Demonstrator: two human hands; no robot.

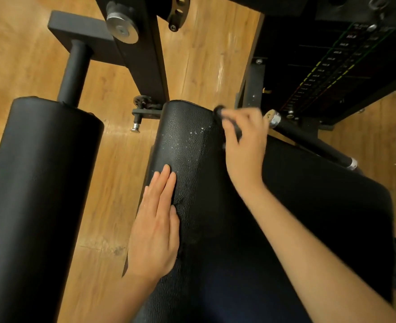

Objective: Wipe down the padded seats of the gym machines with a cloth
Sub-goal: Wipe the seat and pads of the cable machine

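- Seat pad [215,206], one, black and pebbled, runs from the bottom of the head view up to a rounded far end near the middle; pale specks dot its upper left part.
- Left hand [155,231] lies flat on the pad's left edge, fingers straight and together, pointing away from the person; this grip is spread flat and holds nothing.
- Right hand [243,145] reaches across to the pad's far right corner, blurred; its fingers curl round a dark object [227,120] that sticks out past the fingertips, so this grip is clamped on it. The object is too smeared to tell whether it is a cloth or something hard.
- The dark object sits at the top of the right grip, over the pad's far corner, well apart from the left hand.
- Roller pad [38,194], one, a black cylinder, stands left of the seat pad with wooden floor [113,173] between them; a black post [74,71] rises from its far end into the frame.
- Two metal-capped bars show: one pin [135,128] just left of the pad's far end, and one handle bar [313,141] slanting to the right of the right hand.
- Weight stack [332,66], one, fills the upper right, with a strip of coloured marks running down it.
- Two hands, two bare forearms in view.
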